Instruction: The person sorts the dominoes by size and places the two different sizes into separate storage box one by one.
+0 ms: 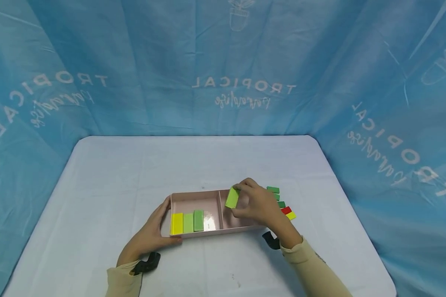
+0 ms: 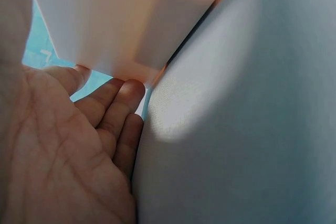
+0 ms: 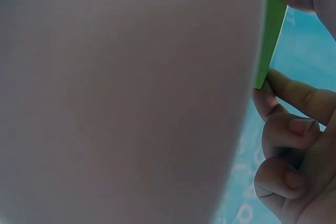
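Observation:
A shallow pink box [image 1: 213, 194] with a divider lies on the table. My left hand [image 1: 148, 235] grips its left end, fingers along the end wall and thumb at the near edge. In the left wrist view the fingertips [image 2: 131, 93] touch the box's wall [image 2: 121, 19]. Above the right compartment my right hand [image 1: 258, 204] pinches a light green block [image 1: 232, 198] between thumb and fingers. The right wrist view shows that block [image 3: 270, 38] edge-on, partly hidden behind the box wall. In the left compartment stand a yellow block [image 1: 176, 224], a light green block [image 1: 188, 223] and a green block [image 1: 198, 220].
Right of the box, partly behind my right hand, lie several green blocks [image 1: 273, 189], a red block [image 1: 286, 210] and a yellow block [image 1: 291, 215]. A white cloth covers the table [image 1: 134, 165]. Blue printed curtains [image 1: 163, 62] hang behind and at both sides.

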`<state>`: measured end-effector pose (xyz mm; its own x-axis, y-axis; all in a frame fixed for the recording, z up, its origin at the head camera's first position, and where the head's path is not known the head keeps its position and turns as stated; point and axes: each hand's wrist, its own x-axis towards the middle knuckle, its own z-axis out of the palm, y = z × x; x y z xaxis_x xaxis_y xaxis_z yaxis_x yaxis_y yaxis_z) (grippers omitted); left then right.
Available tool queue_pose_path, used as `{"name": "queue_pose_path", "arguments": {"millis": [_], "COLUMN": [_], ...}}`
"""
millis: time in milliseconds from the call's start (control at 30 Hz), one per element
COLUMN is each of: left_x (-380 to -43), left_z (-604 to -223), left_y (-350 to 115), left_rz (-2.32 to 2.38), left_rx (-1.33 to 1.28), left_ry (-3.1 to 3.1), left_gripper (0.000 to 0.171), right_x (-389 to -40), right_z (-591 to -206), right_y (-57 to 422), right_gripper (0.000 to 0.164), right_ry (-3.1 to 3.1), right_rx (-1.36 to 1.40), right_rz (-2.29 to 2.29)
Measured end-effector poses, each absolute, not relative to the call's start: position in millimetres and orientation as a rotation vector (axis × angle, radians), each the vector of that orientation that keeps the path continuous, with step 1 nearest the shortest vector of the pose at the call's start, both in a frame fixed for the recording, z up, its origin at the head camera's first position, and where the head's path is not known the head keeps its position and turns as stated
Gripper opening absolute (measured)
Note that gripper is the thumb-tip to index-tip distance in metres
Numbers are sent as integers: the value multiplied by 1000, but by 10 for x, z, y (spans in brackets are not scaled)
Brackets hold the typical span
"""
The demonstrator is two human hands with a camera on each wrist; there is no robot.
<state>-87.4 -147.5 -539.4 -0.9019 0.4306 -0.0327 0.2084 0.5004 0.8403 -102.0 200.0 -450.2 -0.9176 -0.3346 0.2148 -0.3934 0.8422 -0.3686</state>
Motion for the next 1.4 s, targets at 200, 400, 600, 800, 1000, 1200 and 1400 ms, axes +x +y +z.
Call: {"name": "queue_pose_path", "arguments": {"millis": [200,400,600,800,1000,1200,1400], "left_x": [-899,-879,-870,-847,-849,-850,-851], "left_z": [-5400,-5423,-5449,-5446,-5426,-5416,-5410], "left_y": [-1476,-1483,-1478,-1477,-1477,-1470,-1458], "left_rz": [1403,1416,1426,1402,1382,1365,1359], "left_rx": [564,566,551,526,507,485,477], "left_ry": [2495,2488,2484,2487,2503,2506,2509], "left_gripper": [134,134,135,135,135,136,136], "right_x": [-993,-943,-944,-948,-983,-1013,-1021], "right_z": [-4529,-4552,-4595,-4645,-4666,-4694,-4702], "right_y": [1808,1668,1557,1468,1435,1418,1382], "right_gripper": [59,62,64,67,63,60,56], "right_ry": [-2873,-2910,-2915,-2994,-3023,-3036,-3061], "right_rx": [693,732,816,849,872,920,921], "right_rz": [597,553,581,526,467,387,345]}}
